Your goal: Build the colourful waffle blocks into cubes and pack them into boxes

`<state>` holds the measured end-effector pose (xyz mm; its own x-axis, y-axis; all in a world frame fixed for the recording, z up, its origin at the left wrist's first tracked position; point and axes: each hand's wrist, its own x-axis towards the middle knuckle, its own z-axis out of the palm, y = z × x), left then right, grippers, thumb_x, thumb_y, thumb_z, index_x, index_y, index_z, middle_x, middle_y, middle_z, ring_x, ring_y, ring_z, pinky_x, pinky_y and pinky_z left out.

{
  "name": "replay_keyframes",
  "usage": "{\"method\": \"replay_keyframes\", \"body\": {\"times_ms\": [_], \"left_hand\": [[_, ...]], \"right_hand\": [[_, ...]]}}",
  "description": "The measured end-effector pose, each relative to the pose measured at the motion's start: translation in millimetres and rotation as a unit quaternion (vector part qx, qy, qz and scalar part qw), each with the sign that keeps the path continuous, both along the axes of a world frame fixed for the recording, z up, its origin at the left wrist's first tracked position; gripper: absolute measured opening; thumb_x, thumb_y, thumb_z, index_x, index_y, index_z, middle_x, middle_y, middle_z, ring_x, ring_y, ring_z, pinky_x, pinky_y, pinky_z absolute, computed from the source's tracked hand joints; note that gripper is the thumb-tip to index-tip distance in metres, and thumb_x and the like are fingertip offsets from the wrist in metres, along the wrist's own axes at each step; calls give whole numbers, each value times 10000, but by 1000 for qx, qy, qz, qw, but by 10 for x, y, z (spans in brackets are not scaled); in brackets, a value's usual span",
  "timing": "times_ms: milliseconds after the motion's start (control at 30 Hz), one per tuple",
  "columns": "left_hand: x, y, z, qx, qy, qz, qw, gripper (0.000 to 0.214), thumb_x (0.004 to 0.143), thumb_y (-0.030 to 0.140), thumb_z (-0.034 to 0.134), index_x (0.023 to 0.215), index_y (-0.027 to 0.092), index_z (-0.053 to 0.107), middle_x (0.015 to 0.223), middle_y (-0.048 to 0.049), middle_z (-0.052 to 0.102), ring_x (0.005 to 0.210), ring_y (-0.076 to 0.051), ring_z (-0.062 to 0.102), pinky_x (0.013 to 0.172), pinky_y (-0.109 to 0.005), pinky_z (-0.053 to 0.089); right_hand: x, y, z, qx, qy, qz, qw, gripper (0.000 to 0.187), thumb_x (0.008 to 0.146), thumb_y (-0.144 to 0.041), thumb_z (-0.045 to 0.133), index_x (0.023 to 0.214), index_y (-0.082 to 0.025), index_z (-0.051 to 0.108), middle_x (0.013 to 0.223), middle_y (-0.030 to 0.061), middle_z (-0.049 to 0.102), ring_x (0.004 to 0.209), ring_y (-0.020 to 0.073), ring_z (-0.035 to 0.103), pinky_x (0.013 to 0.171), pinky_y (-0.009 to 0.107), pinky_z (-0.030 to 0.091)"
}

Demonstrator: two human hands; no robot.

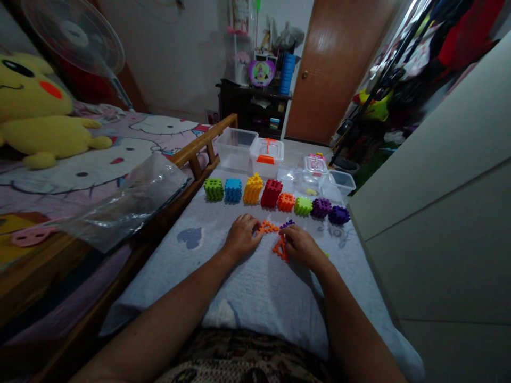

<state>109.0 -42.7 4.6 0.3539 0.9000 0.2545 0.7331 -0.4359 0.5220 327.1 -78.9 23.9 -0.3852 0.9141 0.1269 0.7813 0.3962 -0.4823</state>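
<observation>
My left hand [242,238] rests on the pale blue cloth with thumb and fingers closed on the edge of a flat orange interlocking piece [269,227]. Just right of it, my right hand [302,246] pinches an orange triangular frame piece [280,249] that stands tilted on the cloth. A small dark purple piece [286,224] lies behind the right fingers, partly covered by them. A bit of light green shows beside the right wrist. Beyond both hands, a row of stacked pieces runs across, among them a yellow stack [253,189] and a red stack [272,193].
Clear plastic boxes [236,149] and an orange-handled lidded box [266,156] stand behind the row. A wooden bed rail [207,141] borders the left side, with a plastic bag [131,197] beside it. A white cabinet [435,175] stands close on the right.
</observation>
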Motion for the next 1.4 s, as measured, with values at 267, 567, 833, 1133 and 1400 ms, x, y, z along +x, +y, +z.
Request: {"method": "replay_keyframes", "body": {"times_ms": [267,567,833,1133,1400], "left_hand": [[-14,20,9,-3,2,-9,1000,88,827,266,632,831,183,661,886,-59,641,893,-220,578,836,-349,453],[-56,37,19,-38,-41,-83,995,298,732,108,564,997,156,693,924,-63,674,876,-205,604,848,-337,466],[-69,5,86,-19,-42,-68,997,333,686,195,652,1016,155,645,906,-47,650,839,-206,583,801,-334,471],[-75,-1,36,22,42,-54,997,115,828,285,667,821,171,679,849,-59,626,840,-211,563,792,-339,436],[-58,7,18,20,47,-64,997,102,857,260,670,835,168,706,868,-67,654,865,-211,578,823,-342,438]], "right_hand": [[111,7,114,-13,-8,35,999,107,841,-137,621,865,-173,718,873,53,605,828,179,575,773,292,440],[89,84,3,64,79,-32,994,120,856,-215,627,920,-193,726,880,55,620,869,198,587,816,322,449],[-92,131,-134,79,-9,-95,992,129,869,-237,618,884,-179,732,870,69,619,884,216,552,831,329,400],[-89,104,-90,65,-46,-99,992,146,846,-224,630,952,-182,721,917,75,632,902,217,541,830,317,378],[-114,125,-138,69,-66,-97,991,119,850,-201,612,898,-179,718,872,68,626,863,207,536,793,306,363]]}}
